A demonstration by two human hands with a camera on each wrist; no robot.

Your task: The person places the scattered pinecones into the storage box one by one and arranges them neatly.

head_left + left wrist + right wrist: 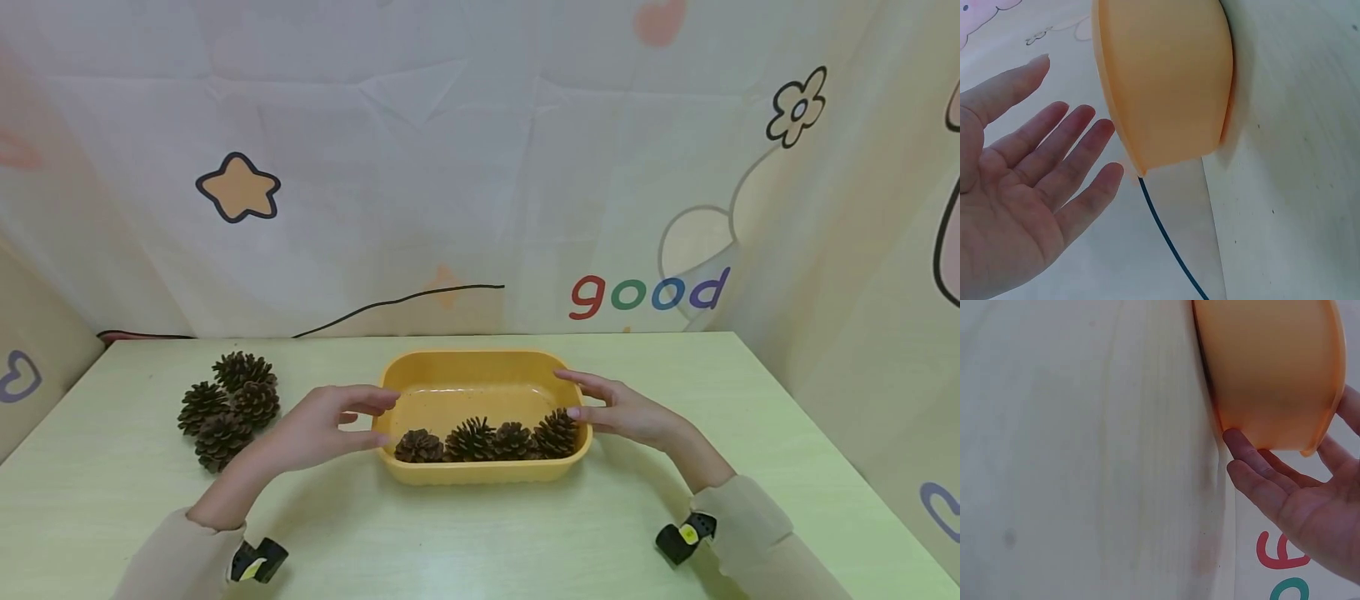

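Observation:
A yellow plastic basin [480, 473] sits on the table, with several pine cones [471, 439] lined up along its near inner wall. At the basin's left end my left hand [330, 425] is spread, its fingertips close to the rim; in the left wrist view, the fingers [1085, 144] look relaxed and hold nothing. My right hand [626, 408] holds the basin's right end, thumb over the rim by the rightmost pine cone. In the right wrist view, fingers [1260, 481] of that hand lie along the basin's outer wall [1272, 375], near its base.
A cluster of several pine cones [228, 408] lies on the table left of the basin, beyond my left forearm. The pale green table [465, 542] ends at a printed curtain [450, 167] behind it. Each wrist carries a small black camera [678, 542].

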